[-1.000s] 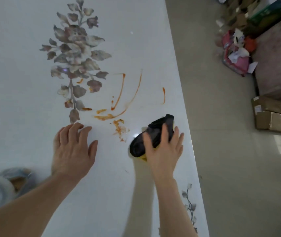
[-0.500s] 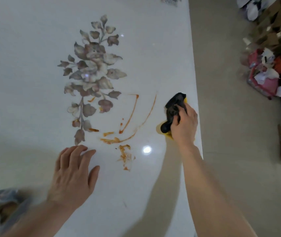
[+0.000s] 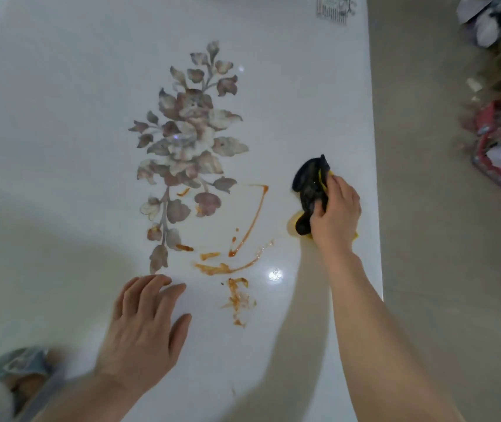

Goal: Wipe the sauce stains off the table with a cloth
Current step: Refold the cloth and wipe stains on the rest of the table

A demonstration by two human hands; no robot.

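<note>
My right hand (image 3: 336, 216), fingers closed on the cloth (image 3: 311, 190), sits near the counter (image 3: 60, 117) edge; my left hand (image 3: 145, 327) lies flat, fingers spread, beside the sauce stains (image 3: 231, 266).

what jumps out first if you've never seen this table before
The orange sauce stains smeared across the glossy white table, just right of the printed flower motif. Next, the right hand gripping a black and yellow cloth near the table's right edge, while the left hand lies flat on the near side.
</note>
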